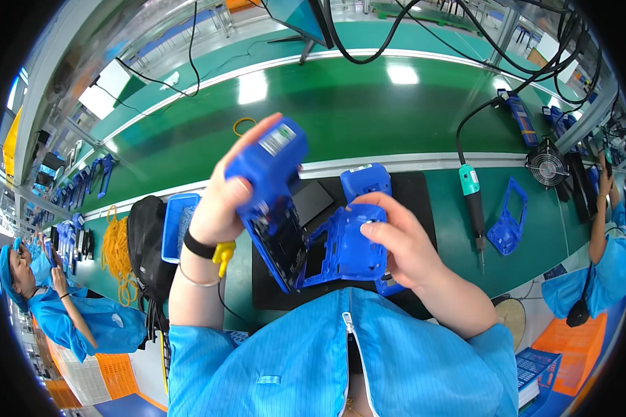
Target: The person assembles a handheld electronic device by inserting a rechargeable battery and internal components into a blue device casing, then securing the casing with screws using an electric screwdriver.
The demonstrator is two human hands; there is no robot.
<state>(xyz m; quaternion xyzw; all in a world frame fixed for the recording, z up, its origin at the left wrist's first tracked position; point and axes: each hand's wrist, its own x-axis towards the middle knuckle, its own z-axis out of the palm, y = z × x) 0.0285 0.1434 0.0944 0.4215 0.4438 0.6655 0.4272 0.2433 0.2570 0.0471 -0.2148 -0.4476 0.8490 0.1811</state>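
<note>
My left hand is closed round a blue handheld device with a dark face, held tilted above the work mat. A black wrist strap with a yellow clip is on that wrist. Thumb and fingers of my right hand grip a blue plastic housing shell with an open frame at its left. The shell's left end meets the device's lower end; whether they are joined I cannot tell. Behind my right hand another blue device lies on the black mat, partly covered by the shell and hand.
To the right lie an electric screwdriver, a blue frame piece and a small fan. On the left are a blue bin, a black bag and orange cord. Co-workers stand at both sides; cables hang overhead.
</note>
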